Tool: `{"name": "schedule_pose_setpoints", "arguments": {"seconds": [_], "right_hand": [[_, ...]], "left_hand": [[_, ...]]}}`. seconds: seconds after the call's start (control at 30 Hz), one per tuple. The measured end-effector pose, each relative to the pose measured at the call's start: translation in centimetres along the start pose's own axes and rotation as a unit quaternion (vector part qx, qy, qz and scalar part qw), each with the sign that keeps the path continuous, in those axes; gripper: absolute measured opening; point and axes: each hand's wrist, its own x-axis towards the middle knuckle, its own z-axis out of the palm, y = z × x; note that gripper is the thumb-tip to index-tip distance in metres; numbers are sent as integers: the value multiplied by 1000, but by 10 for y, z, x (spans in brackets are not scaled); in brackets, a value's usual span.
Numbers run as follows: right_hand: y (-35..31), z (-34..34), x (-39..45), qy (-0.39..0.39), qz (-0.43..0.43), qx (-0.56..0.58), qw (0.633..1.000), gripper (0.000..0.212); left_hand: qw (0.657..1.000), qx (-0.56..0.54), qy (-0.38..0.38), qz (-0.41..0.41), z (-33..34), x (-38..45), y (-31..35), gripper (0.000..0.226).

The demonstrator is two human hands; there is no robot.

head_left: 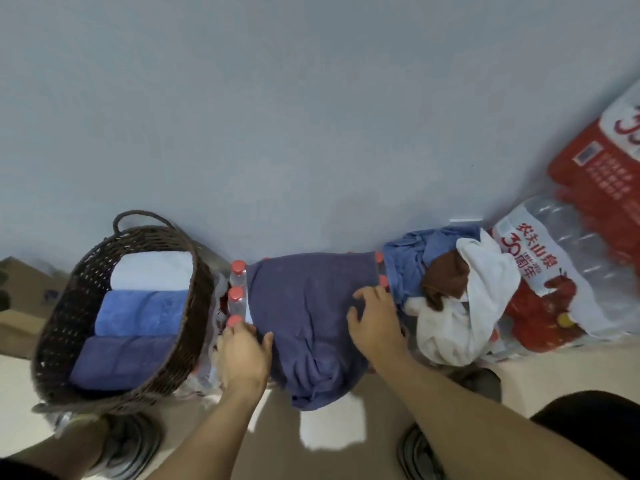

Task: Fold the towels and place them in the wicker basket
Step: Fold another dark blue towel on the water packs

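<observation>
A dark blue towel (308, 306) lies spread over a pack of red-capped water bottles (237, 285), its near end hanging down in folds. My left hand (242, 355) grips the towel's left edge, thumb on top. On the towel's right side rests my right hand (375, 320), its fingers bent and pressing the cloth. The dark wicker basket (69, 306) stands at the left and holds three folded towels: white (152, 271), light blue (142, 311) and dark blue (121, 362).
A heap of unfolded towels, blue (412, 261), brown (446, 278) and white (467, 306), lies right of the spread towel. Red-and-white shrink-wrapped bottle packs (561, 282) stand at the far right. Cardboard boxes (20, 296) sit behind the basket. A grey-blue wall (311, 116) rises close behind.
</observation>
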Motion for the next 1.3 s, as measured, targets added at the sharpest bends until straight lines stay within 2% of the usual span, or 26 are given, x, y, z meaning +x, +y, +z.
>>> {"name": "schedule_pose_setpoints", "arguments": {"seconds": [0.1,0.2,0.3,0.47,0.63,0.73,0.8,0.87,0.93,1.0,1.13,1.3], "right_hand": [[4,29,-35,-71,-1,-14,997,38],[12,36,-46,-101,-15,-26,994,50],[23,23,-42,-122,-22,-23,992,53],[34,4,-28,-141,-19,-50,989,54],[32,-12,-16,-199,-15,-32,979,61],[23,-23,-2,-262,4,-84,961,64],[8,-25,6,-263,8,-131,956,60],[-12,-19,8,-214,-30,-140,966,49],[-35,-5,5,-161,-85,-91,979,36],[-58,14,3,-152,-125,-23,980,33],[-100,49,16,-234,-190,23,953,47],[-111,77,50,-318,-205,-105,920,58]], "left_hand": [[1000,15,-7,-1,-2,1,1,27],[999,8,-35,-10,-6,4,4,24],[997,-9,-75,-35,-10,11,7,24],[986,-135,-69,-73,-16,22,1,20],[966,-244,-71,-47,-30,34,-12,19],[960,-266,-77,-30,-31,33,-20,20],[957,-279,-76,-28,-29,32,-19,21],[955,-282,-79,-37,-26,30,-14,21],[957,-276,-77,-41,-22,29,-9,22],[955,-286,-74,-36,-17,30,-8,22],[931,-353,-76,-62,-14,36,-9,21],[901,-406,-93,-121,-10,33,-7,23]]}}
